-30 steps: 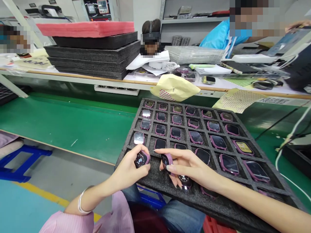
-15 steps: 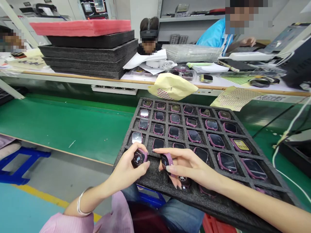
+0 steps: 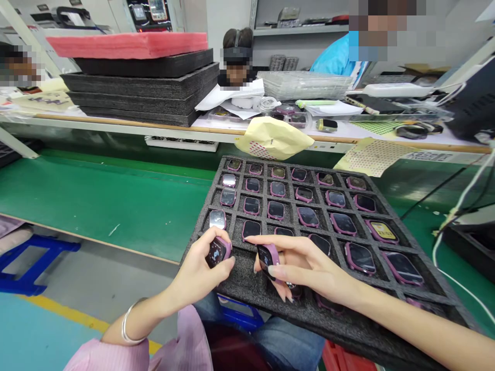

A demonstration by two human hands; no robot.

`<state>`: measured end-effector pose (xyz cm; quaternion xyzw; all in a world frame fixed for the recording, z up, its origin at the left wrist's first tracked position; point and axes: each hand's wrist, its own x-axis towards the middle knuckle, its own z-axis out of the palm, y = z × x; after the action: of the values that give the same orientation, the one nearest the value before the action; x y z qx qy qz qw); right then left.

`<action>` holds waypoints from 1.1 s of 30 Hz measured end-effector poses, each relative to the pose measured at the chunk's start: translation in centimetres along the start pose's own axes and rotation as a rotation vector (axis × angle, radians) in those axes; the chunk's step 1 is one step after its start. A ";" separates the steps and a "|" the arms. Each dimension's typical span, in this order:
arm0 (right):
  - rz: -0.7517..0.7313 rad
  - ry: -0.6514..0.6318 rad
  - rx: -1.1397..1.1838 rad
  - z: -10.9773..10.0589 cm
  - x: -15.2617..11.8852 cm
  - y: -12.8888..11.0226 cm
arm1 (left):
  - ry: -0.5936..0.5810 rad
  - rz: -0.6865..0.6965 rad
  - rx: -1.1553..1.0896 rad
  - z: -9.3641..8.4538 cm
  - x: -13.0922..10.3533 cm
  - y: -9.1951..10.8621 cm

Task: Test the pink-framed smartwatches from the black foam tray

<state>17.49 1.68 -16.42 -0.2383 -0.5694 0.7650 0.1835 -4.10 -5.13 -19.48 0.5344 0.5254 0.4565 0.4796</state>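
A black foam tray [image 3: 247, 265] with square compartments holds several purple-framed smartwatches, such as one with a lit yellow screen [image 3: 382, 231]. Over its near left corner, my left hand [image 3: 203, 270] pinches a purple smartwatch [image 3: 217, 252] between thumb and fingers, its dark screen showing a lit face. My right hand [image 3: 299, 260] grips another purple smartwatch [image 3: 268, 262] by its edges, tilted, above the tray's near part. Below the right fingers another watch is partly hidden.
Stacked black foam trays [image 3: 143, 95] under pink foam [image 3: 127, 45] stand on the shelf [image 3: 127, 126] at the back left. A yellow bag [image 3: 274, 138] hangs over the shelf edge. A green bench [image 3: 96, 196] extends left. People sit beyond; a white cable [image 3: 439, 242] hangs at right.
The watch in my right hand has shifted slightly right, and its screen faces the camera a little more. My left hand has moved slightly left with its watch. The person in blue has moved.
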 end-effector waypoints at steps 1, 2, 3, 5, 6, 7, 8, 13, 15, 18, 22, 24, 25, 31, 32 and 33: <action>-0.006 -0.003 -0.001 0.0 -0.1 -0.1 | 0.000 0.005 -0.014 0.0 -0.1 0.0; -0.009 -0.004 -0.002 0.0 -0.1 -0.1 | 0.003 0.015 -0.015 -0.1 -0.1 0.1; -0.009 -0.005 -0.001 0.0 -0.1 -0.2 | 0.007 0.024 -0.004 -0.1 -0.2 0.1; -0.008 -0.005 0.004 0.1 -0.1 -0.2 | 0.008 0.030 0.022 -0.1 -0.2 0.3; -0.010 -0.004 0.010 0.1 0.0 -0.2 | 0.005 0.025 0.025 -0.1 -0.2 0.5; -0.011 -0.003 0.013 0.1 0.0 -0.1 | -0.001 0.016 0.016 -0.1 -0.1 0.6; -0.011 0.001 0.014 0.1 0.1 -0.1 | -0.007 0.008 -0.006 -0.1 0.0 0.6; 0.007 0.002 0.048 0.2 0.5 0.4 | -0.125 -0.016 -0.214 -0.3 0.8 0.3; 0.013 -0.014 0.071 0.1 0.6 0.4 | -0.181 -0.026 -0.319 -0.5 1.1 -0.1; 0.018 -0.026 0.074 -0.1 0.8 0.3 | -0.219 -0.056 -0.430 -0.7 1.1 -0.6; 0.023 -0.021 0.054 -0.1 0.7 0.3 | -0.244 -0.053 -0.458 -0.7 0.8 -1.0; 0.029 0.009 0.046 0.0 0.6 0.4 | -0.261 -0.042 -0.459 -0.7 0.7 -1.1; 0.032 0.028 0.045 0.1 0.5 0.4 | -0.269 -0.038 -0.455 -0.8 0.6 -1.1; 0.045 0.051 0.055 0.3 0.4 0.4 | -0.252 -0.028 -0.396 -0.8 0.6 -0.9; 0.046 0.048 0.055 0.3 0.5 0.4 | -0.249 -0.030 -0.390 -0.7 0.6 -0.8; 0.047 0.048 0.055 0.3 0.5 0.4 | -0.246 -0.033 -0.385 -0.7 0.6 -0.8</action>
<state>16.92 1.58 -16.84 -0.2647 -0.5379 0.7786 0.1857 -4.85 -4.54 -20.16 0.4762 0.3747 0.4717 0.6406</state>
